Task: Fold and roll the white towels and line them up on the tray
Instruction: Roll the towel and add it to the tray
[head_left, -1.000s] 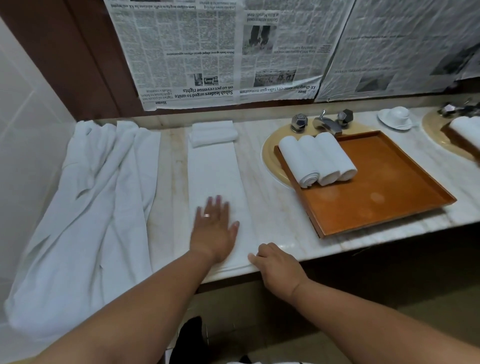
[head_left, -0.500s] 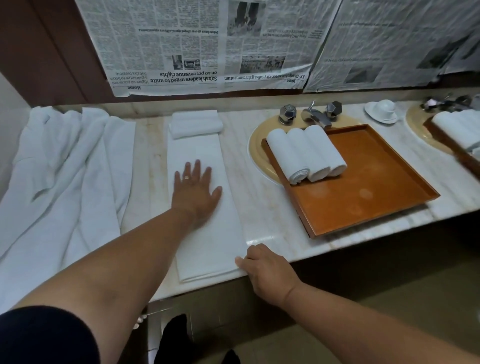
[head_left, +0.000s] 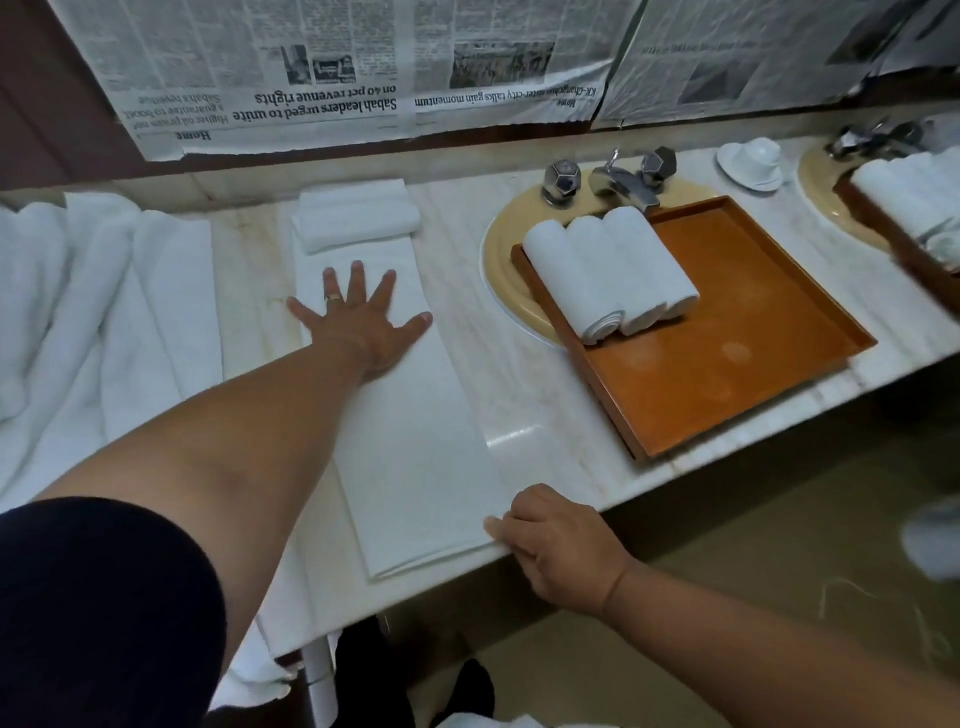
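Left hand (head_left: 363, 325), fingers spread, presses the long folded white towel (head_left: 415, 457); right hand (head_left: 563, 540) pinches its near corner. Slipping could wrinkle it.

left arm: stretched straight forward, dark sleeve at my upper arm | left hand (head_left: 358, 325): palm down, fingers straight and spread, ring on one, pressing flat on the folded towel (head_left: 415, 447) | right hand (head_left: 561, 545): knuckles up, fingers curled, gripping its near corner | right forearm: bare
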